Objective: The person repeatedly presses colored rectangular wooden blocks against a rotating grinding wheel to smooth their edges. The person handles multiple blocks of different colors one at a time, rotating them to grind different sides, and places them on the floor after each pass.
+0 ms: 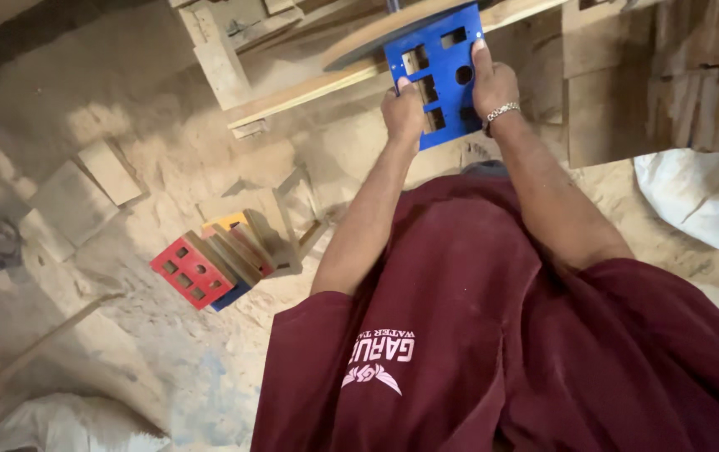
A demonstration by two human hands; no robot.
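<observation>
- Both hands clamped on blue panel (441,74) with cut-out holes: left hand (404,110) on its lower left edge, right hand (493,82) on its right edge
- Panel held flat against round wooden disc (376,35) on tabletop (309,88)
- Step, by my reading: pressing an edge to the disc; next calls for steady, even pressure
- Well left of and below the panel: red panel (193,272) beside stacked boards (238,251) on sawdust floor (158,151)
- White sack (702,197) right of panel, contents hidden

a smooth, matt blue painted panel (440,75) is lying against rough bare wood planks (292,96), upper centre; dusty sawdust floor (125,167) is showing at left.
</observation>
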